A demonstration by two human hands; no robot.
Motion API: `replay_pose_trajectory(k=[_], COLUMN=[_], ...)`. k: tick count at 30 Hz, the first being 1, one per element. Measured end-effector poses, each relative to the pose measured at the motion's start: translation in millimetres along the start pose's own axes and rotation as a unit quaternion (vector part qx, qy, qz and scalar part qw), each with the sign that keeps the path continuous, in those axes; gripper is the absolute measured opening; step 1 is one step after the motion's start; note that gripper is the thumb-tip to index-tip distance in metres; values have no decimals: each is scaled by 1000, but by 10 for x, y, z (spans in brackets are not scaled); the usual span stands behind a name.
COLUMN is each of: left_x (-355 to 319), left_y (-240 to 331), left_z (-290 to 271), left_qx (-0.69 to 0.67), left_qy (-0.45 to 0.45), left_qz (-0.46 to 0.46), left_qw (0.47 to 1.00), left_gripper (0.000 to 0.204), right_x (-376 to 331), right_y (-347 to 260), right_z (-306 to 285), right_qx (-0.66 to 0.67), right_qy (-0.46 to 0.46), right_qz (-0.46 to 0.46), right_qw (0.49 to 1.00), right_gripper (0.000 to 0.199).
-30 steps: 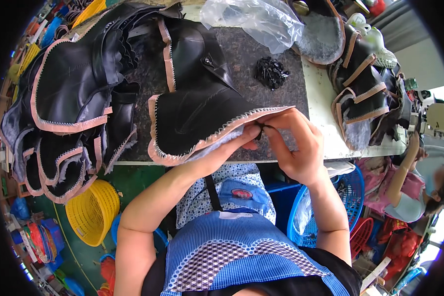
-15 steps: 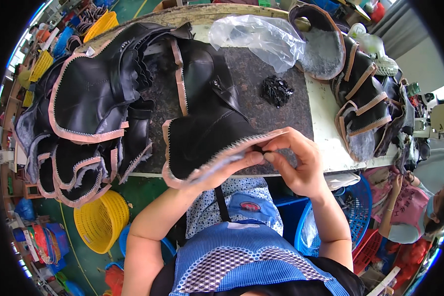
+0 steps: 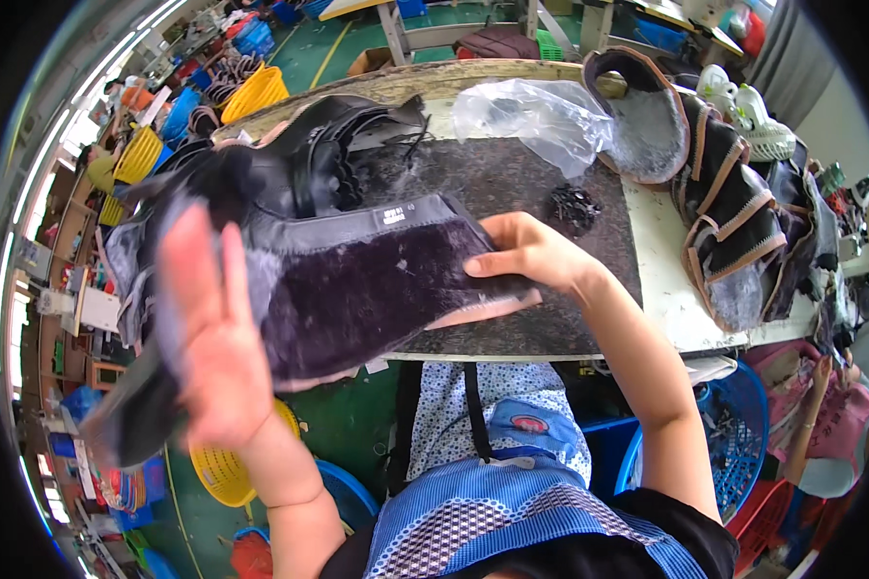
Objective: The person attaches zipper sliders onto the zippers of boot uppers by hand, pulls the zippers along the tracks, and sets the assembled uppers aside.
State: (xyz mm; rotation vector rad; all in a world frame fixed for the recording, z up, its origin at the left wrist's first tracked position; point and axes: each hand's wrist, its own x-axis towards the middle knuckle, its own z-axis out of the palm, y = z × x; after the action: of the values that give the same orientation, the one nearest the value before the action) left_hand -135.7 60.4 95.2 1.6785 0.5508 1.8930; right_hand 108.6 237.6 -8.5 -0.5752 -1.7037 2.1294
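Observation:
A black leather boot upper (image 3: 357,299) is turned so its dark fuzzy lining and grey inner band face me. My right hand (image 3: 536,253) pinches its right end, thumb on the lining and fingers behind. My left hand (image 3: 227,362) is raised at the left end, blurred, with fingers stretched out; whether it touches the piece I cannot tell. Behind it, a stack of black uppers (image 3: 304,159) lies on the left of the table. Small black scraps (image 3: 575,207) sit on the dark work mat (image 3: 550,318), past my right hand.
A clear plastic bag (image 3: 531,116) lies at the table's far side. Fur-lined pieces (image 3: 647,130) and more uppers (image 3: 729,198) stand along the right. Below the table are a yellow basket (image 3: 224,473) and a blue basket (image 3: 748,434). Another person (image 3: 830,415) sits at the far right.
The upper has been flipped from leather side to lining side and swung left. My left hand has let go of the edge and moved left; my right hand has risen slightly. The view has shifted.

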Motion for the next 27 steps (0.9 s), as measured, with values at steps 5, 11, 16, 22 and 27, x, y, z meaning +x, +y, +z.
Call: replay_pose_trajectory(k=[5,11,16,22,27], left_x=[-562,-1037,-1146,-1099,-975], left_y=[-1099,-1867,-1727,-1731,-1775], left_z=[14,431,441,446,430], left_qx=[644,-62,57,223,331], left_qy=[21,294,237,182,58], left_qz=[-162,-337,-432,-379,-310], left_qw=[748,892,868,880,889], left_gripper=[66,33,37,30,32], right_x=[-194,100,-23,-405,-470], right_y=[-289,270,868,478,472], right_z=[76,659,899,596,466], right_qx=[-448,-726,-669,-538,-382], right_qy=[288,307,257,108,169], right_qz=[-73,-114,-190,-275,-233], right_qw=[843,604,671,790,878], right_gripper=[24,16,27,37,17])
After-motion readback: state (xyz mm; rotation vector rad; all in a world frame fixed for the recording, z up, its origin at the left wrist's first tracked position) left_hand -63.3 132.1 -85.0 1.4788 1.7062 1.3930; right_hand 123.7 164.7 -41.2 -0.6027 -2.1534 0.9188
